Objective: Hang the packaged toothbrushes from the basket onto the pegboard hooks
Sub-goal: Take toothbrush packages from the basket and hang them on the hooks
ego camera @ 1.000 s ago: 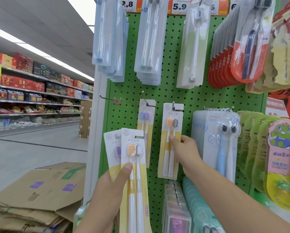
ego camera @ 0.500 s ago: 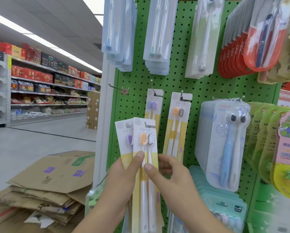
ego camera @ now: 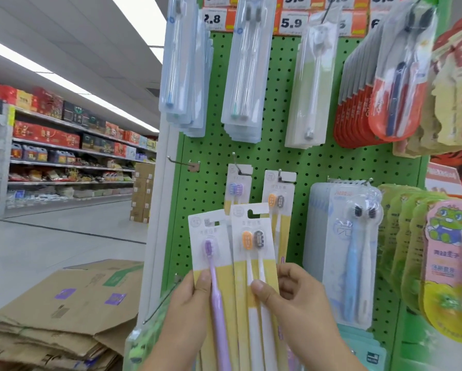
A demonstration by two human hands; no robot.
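Observation:
My left hand (ego camera: 187, 311) grips a white-and-yellow pack with a purple toothbrush (ego camera: 211, 253), thumb on its front. Beside it, my right hand (ego camera: 294, 301) pinches a like pack with orange and grey brush heads (ego camera: 252, 236); the two packs overlap slightly. Both are held in front of the green pegboard (ego camera: 304, 162). Behind them, a purple-headed pack (ego camera: 236, 188) and an orange-and-grey pack (ego camera: 276, 199) hang on two hooks. An empty hook (ego camera: 181, 163) juts out at the board's left edge. The basket is not in view.
Clear toothbrush packs (ego camera: 243, 76) hang in the upper row, red ones (ego camera: 379, 92) upper right. Blue-brush packs (ego camera: 344, 250) and green cartoon packs (ego camera: 443, 250) hang to the right. Flattened cardboard boxes (ego camera: 64, 311) lie stacked on the floor at left, beside an open aisle.
My right hand left the hung orange-and-grey pack, came down and took the front pack from my left hand's stack. The packs now sit side by side, the purple one uncovered.

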